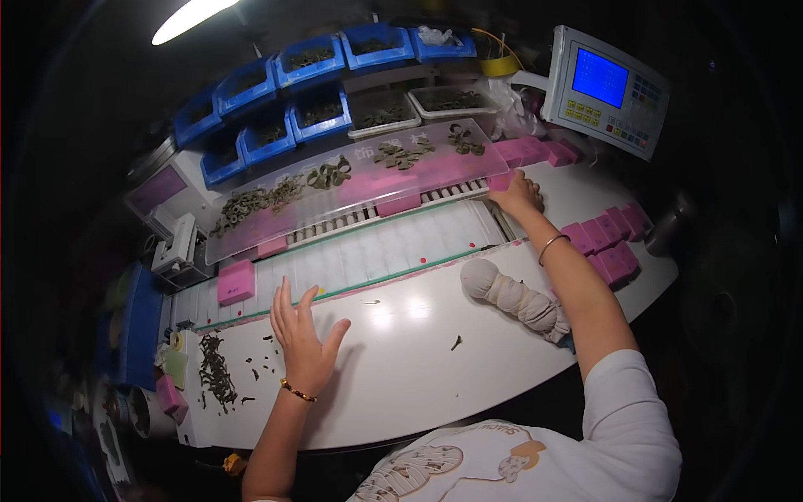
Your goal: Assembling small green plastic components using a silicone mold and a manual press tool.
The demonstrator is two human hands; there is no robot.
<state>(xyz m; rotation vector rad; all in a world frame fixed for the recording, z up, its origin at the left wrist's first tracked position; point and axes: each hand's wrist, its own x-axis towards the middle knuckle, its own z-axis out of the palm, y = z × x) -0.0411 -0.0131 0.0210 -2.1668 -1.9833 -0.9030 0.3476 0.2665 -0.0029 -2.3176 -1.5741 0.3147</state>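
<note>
My left hand (pixel 303 341) is over the white table's (pixel 393 376) far edge with its fingers spread, holding nothing. Just beyond it, a pink box (pixel 237 283) stands on the white conveyor belt (pixel 351 263). My right hand (pixel 520 197) reaches far forward to the right end of the roller track (pixel 456 192). Its fingers are closed on a small pink box (pixel 500 181), partly hidden by the hand. More pink boxes (pixel 523 151) lie just behind that hand. Under the clear tray, another pink box (pixel 398 194) sits on the rollers.
A clear tray (pixel 351 186) with piles of dark green curled pieces spans the rollers. Blue bins (pixel 309 63) stand behind. A control panel (pixel 606 90) is at the upper right. Stacked pink boxes (pixel 615 261) and a wrapped cloth roll (pixel 512 297) lie right; dark scraps (pixel 216 372) lie left.
</note>
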